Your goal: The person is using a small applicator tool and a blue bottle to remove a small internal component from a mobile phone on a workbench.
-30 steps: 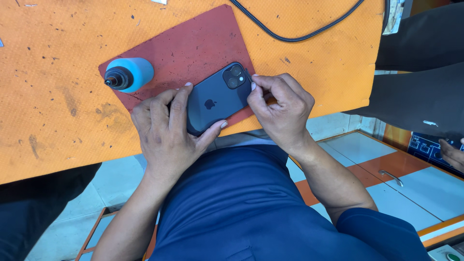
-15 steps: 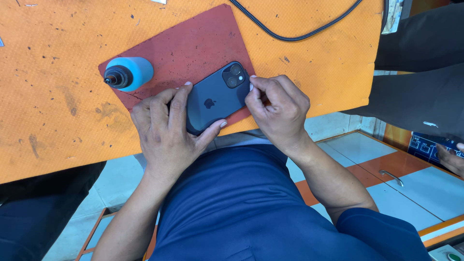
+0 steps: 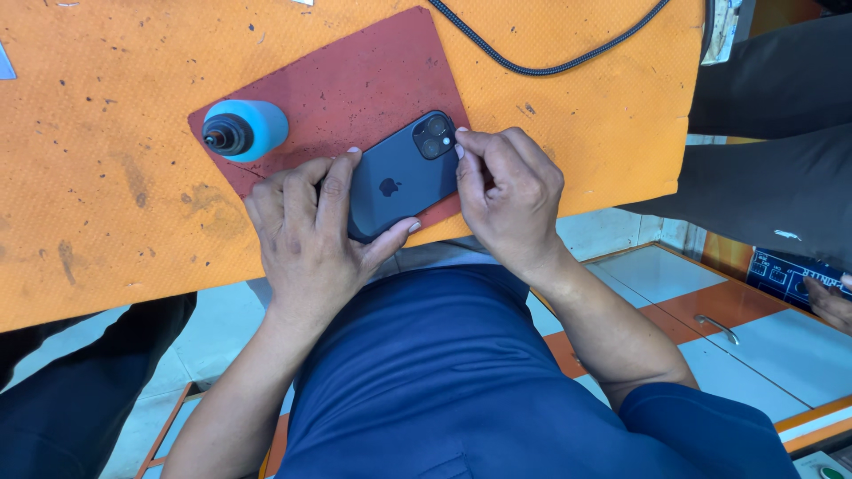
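A dark blue phone (image 3: 399, 175) lies back up on a red mat (image 3: 355, 84) near the front edge of an orange table (image 3: 106, 204). My left hand (image 3: 306, 235) holds its lower end, thumb under the near edge and fingers over the left side. My right hand (image 3: 506, 195) grips the phone's right side, fingertips pinched at the edge beside the camera block. Whether the fingers hold a small tool there I cannot tell.
A light blue bottle (image 3: 244, 130) with a black nozzle lies on its side on the mat's left end. A black braided cable (image 3: 550, 64) runs across the far table. Another person in dark trousers (image 3: 781, 133) stands at the right, a hand (image 3: 830, 302) near a dark box.
My right hand's fingertips have slid slightly up the phone's right edge toward the camera block. The left hand and the phone have stayed in place.
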